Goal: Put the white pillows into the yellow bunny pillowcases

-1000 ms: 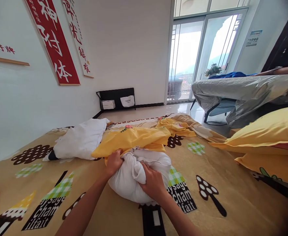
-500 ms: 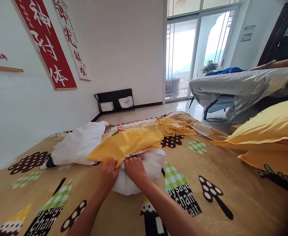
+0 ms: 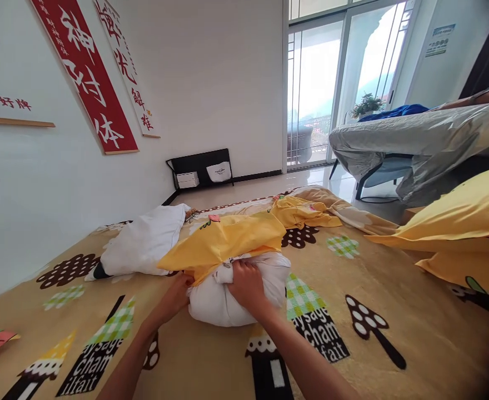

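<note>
A yellow pillowcase point(image 3: 231, 236) lies partly over a plump white pillow point(image 3: 219, 308) on the patterned bedspread point(image 3: 178, 355). The pillow's near end bulges out of the pillowcase opening. My left hand point(image 3: 180, 294) is closed on the pillowcase's left edge, its fingertips partly hidden by cloth. On top of the pillow, my right hand point(image 3: 247, 283) grips the bunched white fabric close to the opening. The pillowcase's far end stretches out in loose crumples.
A second white pillow point(image 3: 144, 241) lies at the left, and yellow pillows point(image 3: 461, 205) are stacked at the right. Beyond the bed stand a plastic-covered table point(image 3: 419, 130) and a low black rack point(image 3: 200, 166). Part of a person's arm point(image 3: 478, 99) rests over the table.
My right hand has shifted right along the pillow's top, away from my left hand. My left hand stays at the pillowcase edge. The view has turned slightly left.
</note>
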`<state>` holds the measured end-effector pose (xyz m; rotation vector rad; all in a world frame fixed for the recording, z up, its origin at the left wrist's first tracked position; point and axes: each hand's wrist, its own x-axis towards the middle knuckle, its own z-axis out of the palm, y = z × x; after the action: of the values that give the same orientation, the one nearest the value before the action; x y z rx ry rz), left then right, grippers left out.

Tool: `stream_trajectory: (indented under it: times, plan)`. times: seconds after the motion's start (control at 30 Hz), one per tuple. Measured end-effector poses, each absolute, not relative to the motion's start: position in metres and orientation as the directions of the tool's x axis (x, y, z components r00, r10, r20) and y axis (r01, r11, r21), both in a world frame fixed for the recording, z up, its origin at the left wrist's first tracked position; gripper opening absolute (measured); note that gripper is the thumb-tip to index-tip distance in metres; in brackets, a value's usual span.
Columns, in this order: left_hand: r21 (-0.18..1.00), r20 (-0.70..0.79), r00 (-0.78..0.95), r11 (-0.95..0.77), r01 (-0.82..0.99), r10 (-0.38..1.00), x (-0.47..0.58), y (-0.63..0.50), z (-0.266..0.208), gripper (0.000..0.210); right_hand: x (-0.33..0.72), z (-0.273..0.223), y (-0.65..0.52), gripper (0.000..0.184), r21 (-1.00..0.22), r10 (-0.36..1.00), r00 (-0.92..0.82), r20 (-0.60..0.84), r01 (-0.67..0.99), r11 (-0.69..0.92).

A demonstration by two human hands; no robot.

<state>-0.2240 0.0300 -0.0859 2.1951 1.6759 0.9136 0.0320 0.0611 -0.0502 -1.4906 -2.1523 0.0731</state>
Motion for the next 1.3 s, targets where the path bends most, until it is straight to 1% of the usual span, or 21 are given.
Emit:
stream_trajectory:
  times: [0.1,0.13,0.23,0.33,0.4,0.5,0.63,0.73,0.8,0.9,0.97,1.03,1.1,1.2,1.23,1.3]
  plan:
    - [0.439,0.517,0.035,-0.300,0.847,0.855,-0.207,0.047,-0.098,0.007,0.030,-0.043,0.058,0.021,-0.342,0.894,-0.231,0.385,0.863,0.370]
    - [0.429,0.564,-0.013,-0.280,0.859,0.825,-0.201,0.052,-0.103,0.005,0.029,-0.041,0.057,0.023,-0.331,0.891,-0.228,0.392,0.869,0.368]
    - [0.451,0.661,-0.187,-0.186,0.873,0.726,-0.183,0.067,-0.117,0.015,0.026,-0.036,0.054,0.030,-0.255,0.874,-0.265,0.408,0.885,0.388]
    - [0.498,0.721,-0.350,-0.096,0.862,0.598,-0.169,0.078,-0.123,0.015,0.025,-0.034,0.055,0.031,-0.204,0.865,-0.311,0.394,0.888,0.412]
    - [0.522,0.739,-0.403,-0.080,0.849,0.539,-0.165,0.083,-0.122,0.012,0.027,-0.033,0.056,0.030,-0.204,0.869,-0.311,0.384,0.890,0.408]
    - [0.524,0.752,-0.399,-0.107,0.845,0.525,-0.165,0.089,-0.117,0.013,0.027,-0.030,0.055,0.033,-0.206,0.878,-0.314,0.361,0.892,0.403]
    - [0.521,0.751,-0.391,-0.112,0.846,0.532,-0.167,0.098,-0.110,0.010,0.021,-0.028,0.049,0.045,-0.159,0.842,-0.393,0.369,0.866,0.473]
    - [0.541,0.745,-0.447,-0.056,0.839,0.495,-0.163,0.102,-0.110,0.012,0.017,-0.030,0.051,0.051,-0.148,0.839,-0.389,0.381,0.870,0.471]
    - [0.568,0.735,-0.508,0.003,0.823,0.449,-0.161,0.102,-0.111,0.013,0.016,-0.032,0.059,0.046,-0.167,0.858,-0.348,0.379,0.886,0.433]
    - [0.597,0.720,-0.575,0.075,0.799,0.389,-0.160,0.094,-0.114,0.016,0.017,-0.031,0.074,0.034,-0.227,0.895,-0.264,0.359,0.906,0.358]
    - [0.585,0.728,-0.566,0.080,0.807,0.386,-0.160,0.084,-0.114,0.016,0.017,-0.029,0.080,0.031,-0.271,0.911,-0.199,0.361,0.912,0.306]
    - [0.536,0.752,-0.494,0.030,0.843,0.436,-0.158,0.072,-0.110,0.015,0.013,-0.029,0.079,0.034,-0.277,0.895,-0.172,0.411,0.912,0.303]
    - [0.450,0.798,-0.340,-0.117,0.885,0.498,-0.154,0.058,-0.103,0.018,0.007,-0.031,0.073,0.035,-0.243,0.843,-0.227,0.487,0.892,0.380]
    - [0.306,0.868,-0.087,-0.389,0.869,0.489,-0.145,0.042,-0.089,0.025,-0.002,-0.037,0.059,0.034,-0.202,0.760,-0.370,0.535,0.817,0.540]
    - [0.280,0.877,-0.035,-0.450,0.848,0.480,-0.143,0.039,-0.086,0.027,-0.003,-0.040,0.055,0.036,-0.212,0.749,-0.394,0.533,0.795,0.569]
    - [0.285,0.864,0.010,-0.505,0.815,0.503,-0.143,0.038,-0.087,0.033,0.003,-0.045,0.048,0.049,-0.254,0.736,-0.415,0.536,0.752,0.609]
